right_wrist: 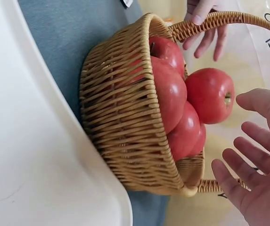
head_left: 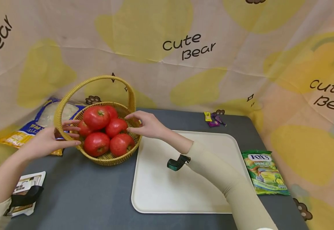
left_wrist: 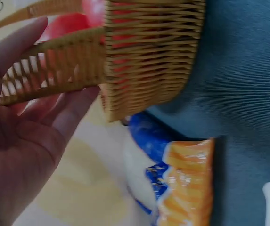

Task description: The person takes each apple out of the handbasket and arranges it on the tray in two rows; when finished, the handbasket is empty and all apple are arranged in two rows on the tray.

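Observation:
A yellow wicker basket (head_left: 109,161) with a tall arched handle (head_left: 93,78) holds several red apples (head_left: 96,117). My left hand (head_left: 47,140) is at the handle's left base, its thumb on one side and its straight, spread fingers on the other. The left wrist view shows the handle band (left_wrist: 64,66) between that thumb and the fingers. At the basket's right side is my right hand (head_left: 149,124), thumb and fingers apart, with nothing between them. In the right wrist view its fingertips (right_wrist: 222,172) point toward the top apple (right_wrist: 210,95) and the handle's near end.
A white tray (head_left: 158,191) lies right of the basket, under my right forearm. Behind the basket's left is a blue-and-yellow bag (head_left: 37,123). A white-and-brown packet (head_left: 26,182) lies front left. Small wrapped candies (head_left: 213,123) are at the back, and a green Fox's bag (head_left: 264,174) at the right.

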{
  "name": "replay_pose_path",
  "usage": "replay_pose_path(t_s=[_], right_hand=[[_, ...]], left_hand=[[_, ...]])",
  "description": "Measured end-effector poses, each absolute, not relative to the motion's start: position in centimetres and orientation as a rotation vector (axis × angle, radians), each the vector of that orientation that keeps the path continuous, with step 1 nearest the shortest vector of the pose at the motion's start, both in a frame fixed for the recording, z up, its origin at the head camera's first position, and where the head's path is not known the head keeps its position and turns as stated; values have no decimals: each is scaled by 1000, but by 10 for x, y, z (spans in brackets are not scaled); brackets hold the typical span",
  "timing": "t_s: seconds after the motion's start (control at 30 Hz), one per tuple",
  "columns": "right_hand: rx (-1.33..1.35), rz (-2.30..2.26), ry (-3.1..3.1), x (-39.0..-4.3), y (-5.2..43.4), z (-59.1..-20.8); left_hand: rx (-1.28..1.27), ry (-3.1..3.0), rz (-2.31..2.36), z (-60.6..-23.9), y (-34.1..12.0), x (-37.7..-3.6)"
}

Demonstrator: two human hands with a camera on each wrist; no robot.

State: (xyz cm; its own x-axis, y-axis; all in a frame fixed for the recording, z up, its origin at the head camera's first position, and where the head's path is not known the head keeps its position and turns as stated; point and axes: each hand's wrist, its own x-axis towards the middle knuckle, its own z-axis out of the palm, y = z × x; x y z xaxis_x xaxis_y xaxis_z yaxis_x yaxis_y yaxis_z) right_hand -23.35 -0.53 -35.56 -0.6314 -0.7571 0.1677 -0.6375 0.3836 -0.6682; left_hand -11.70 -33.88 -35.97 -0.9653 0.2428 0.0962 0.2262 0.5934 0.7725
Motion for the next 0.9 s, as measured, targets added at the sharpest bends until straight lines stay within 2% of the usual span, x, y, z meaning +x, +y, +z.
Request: replay_pose_path(t_s=[0.53,0.67,0.9], right_hand=[[-1235,-1015,2461,-256,-93,-355],[-1272,-953,2501,-254,-114,-360],[-1121,-929,2599,-246,-130,-372]], left_hand=[[211,2849,1149,-369,-342,-113],[185,2860,1118,-367,-342,-112],[147,2840,1126,-366,-338,-110]])
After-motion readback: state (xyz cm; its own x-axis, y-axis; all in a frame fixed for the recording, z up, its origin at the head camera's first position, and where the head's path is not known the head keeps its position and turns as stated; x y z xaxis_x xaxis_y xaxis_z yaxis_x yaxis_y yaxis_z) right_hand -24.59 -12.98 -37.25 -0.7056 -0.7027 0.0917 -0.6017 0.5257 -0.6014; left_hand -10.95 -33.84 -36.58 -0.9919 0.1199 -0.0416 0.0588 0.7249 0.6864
